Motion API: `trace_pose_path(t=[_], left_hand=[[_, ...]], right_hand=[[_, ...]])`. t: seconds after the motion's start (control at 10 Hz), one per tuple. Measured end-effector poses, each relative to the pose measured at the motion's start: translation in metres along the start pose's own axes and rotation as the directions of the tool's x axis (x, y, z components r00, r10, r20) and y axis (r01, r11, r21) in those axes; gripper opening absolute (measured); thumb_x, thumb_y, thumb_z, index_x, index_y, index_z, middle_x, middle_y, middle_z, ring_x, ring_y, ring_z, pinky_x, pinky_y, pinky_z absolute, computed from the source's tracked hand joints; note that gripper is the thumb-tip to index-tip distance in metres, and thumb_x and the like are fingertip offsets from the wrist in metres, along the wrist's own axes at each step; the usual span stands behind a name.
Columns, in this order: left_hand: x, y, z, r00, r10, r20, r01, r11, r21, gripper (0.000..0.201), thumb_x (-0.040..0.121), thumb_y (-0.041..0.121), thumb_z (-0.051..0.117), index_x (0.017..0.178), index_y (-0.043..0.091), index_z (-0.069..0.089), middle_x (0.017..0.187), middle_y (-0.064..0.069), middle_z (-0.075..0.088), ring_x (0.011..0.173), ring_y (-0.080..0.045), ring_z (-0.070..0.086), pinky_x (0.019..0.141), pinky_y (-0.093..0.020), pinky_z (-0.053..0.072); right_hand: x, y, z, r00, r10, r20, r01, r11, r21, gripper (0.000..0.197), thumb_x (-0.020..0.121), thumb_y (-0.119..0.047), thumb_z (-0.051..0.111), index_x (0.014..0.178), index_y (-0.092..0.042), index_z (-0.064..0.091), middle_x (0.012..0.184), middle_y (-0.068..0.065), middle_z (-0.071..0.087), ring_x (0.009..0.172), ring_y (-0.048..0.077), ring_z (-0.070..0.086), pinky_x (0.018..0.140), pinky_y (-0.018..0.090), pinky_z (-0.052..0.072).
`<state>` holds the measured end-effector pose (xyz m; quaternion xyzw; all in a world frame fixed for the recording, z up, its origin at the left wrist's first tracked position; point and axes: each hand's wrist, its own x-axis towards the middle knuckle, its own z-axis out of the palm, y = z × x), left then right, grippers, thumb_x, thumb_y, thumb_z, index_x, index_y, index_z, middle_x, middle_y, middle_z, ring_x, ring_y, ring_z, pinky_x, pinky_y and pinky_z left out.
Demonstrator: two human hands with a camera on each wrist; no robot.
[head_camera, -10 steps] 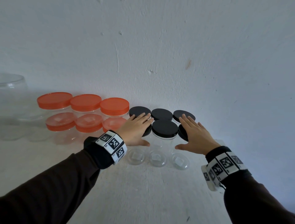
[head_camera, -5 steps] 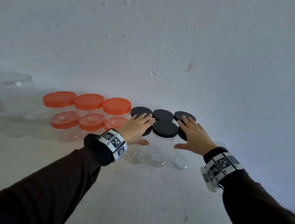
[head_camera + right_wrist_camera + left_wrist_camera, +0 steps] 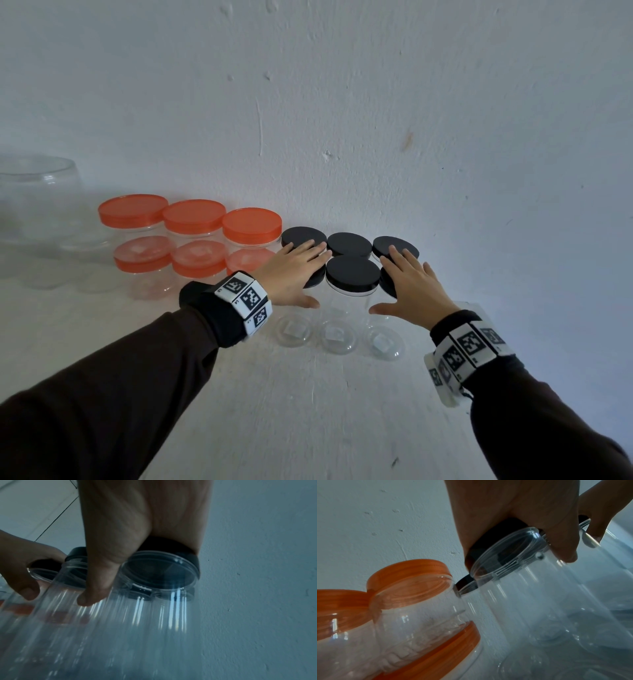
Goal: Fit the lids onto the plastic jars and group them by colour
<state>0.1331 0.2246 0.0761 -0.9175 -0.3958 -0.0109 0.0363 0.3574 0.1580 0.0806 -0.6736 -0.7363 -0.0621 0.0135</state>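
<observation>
Several clear jars with black lids [image 3: 352, 274] stand in two rows against the wall. To their left, several orange-lidded jars [image 3: 193, 216] form two rows. My left hand [image 3: 294, 270] lies flat on the front left black lid [image 3: 489, 545], its straight fingers reaching the back left lid [image 3: 303, 236]. My right hand [image 3: 411, 284] lies flat on the front right black lid [image 3: 171, 550], fingers towards the back right lid [image 3: 394, 246]. Both thumbs point inward at the middle front jar. Neither hand grips anything.
A large clear glass bowl [image 3: 37, 195] stands at the far left. The white wall [image 3: 342, 102] rises right behind the jars. The white tabletop [image 3: 308, 411] stretches towards me in front of the jars.
Both hands stay flat on the black lids as before. Only the head view has drifted a little, so the jars sit slightly further right in the picture.
</observation>
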Motion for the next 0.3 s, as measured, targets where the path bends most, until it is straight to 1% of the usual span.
trace_pose_path(t=[0.1, 0.2, 0.3], left_hand=[[-0.001, -0.002, -0.002, 1.000, 0.009, -0.016, -0.009, 0.999, -0.044, 0.103, 0.077, 0.060, 0.060, 0.149, 0.017, -0.001, 0.157, 0.000, -0.007, 0.144, -0.017, -0.009, 0.115, -0.041, -0.001], [-0.006, -0.002, -0.003, 0.999, 0.011, -0.043, -0.015, 0.994, -0.109, 0.107, 0.073, 0.068, 0.056, 0.149, 0.017, -0.002, 0.157, 0.003, -0.006, 0.143, -0.013, -0.010, 0.116, -0.039, -0.004], [-0.016, 0.001, -0.015, 0.989, 0.029, -0.147, -0.057, 0.980, -0.191, 0.100, 0.075, 0.069, 0.047, 0.149, 0.016, 0.006, 0.157, 0.003, 0.004, 0.144, -0.011, -0.002, 0.117, -0.037, 0.001]], right_hand=[[-0.001, 0.001, -0.003, 1.000, -0.003, 0.001, 0.002, 0.999, 0.049, 0.107, 0.073, -0.066, 0.060, 0.149, -0.019, 0.001, 0.157, 0.003, -0.006, 0.144, 0.026, -0.003, 0.115, 0.049, 0.006], [-0.004, 0.002, -0.006, 1.000, -0.016, -0.017, 0.018, 0.993, 0.115, 0.112, 0.068, -0.069, 0.060, 0.149, -0.021, -0.001, 0.157, 0.001, -0.007, 0.144, 0.022, -0.007, 0.114, 0.048, 0.001], [-0.010, -0.001, -0.016, 0.992, -0.033, -0.118, 0.054, 0.982, 0.181, 0.104, 0.070, -0.067, 0.060, 0.149, -0.021, 0.009, 0.157, -0.002, 0.003, 0.144, 0.017, -0.001, 0.115, 0.046, 0.002]])
